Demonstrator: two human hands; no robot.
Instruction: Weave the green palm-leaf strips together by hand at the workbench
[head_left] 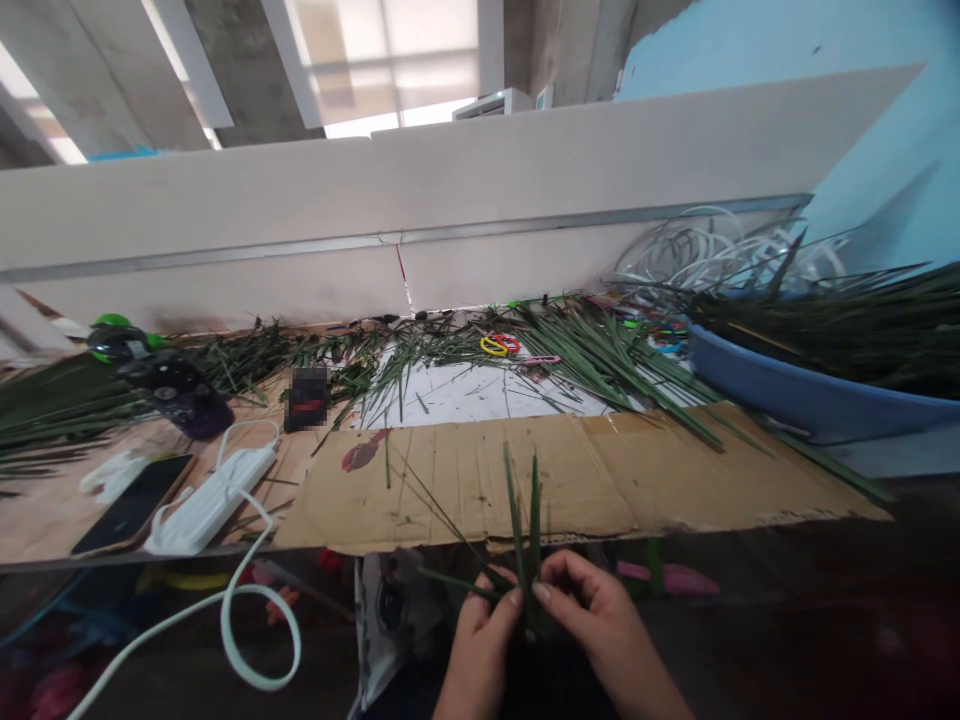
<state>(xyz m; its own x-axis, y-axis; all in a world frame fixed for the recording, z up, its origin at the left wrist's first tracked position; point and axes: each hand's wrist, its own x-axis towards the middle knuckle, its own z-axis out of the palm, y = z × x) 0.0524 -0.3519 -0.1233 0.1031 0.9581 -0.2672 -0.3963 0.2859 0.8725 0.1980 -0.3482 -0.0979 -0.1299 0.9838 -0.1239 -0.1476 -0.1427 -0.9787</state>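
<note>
Several long green leaf strips [535, 505] fan upward and to the left from between my two hands, just below the front edge of the cardboard [600, 470]. My left hand [487, 625] pinches them between thumb and fingers. Close beside it, my right hand [581, 600] is closed on the same strips, thumb and fingertips together. Where the strips meet is partly hidden by my thumbs. Cut green leaves [592, 355] lie behind the cardboard, near yellow-and-red scissors [494, 345] and a pink cutter [541, 359].
On the left are a dark bottle [176, 390], a phone [135, 503] and a white power strip [214, 500] whose cable hangs over the edge. A blue tub [810, 395] of leaves stands on the right. A low partition [480, 180] runs behind.
</note>
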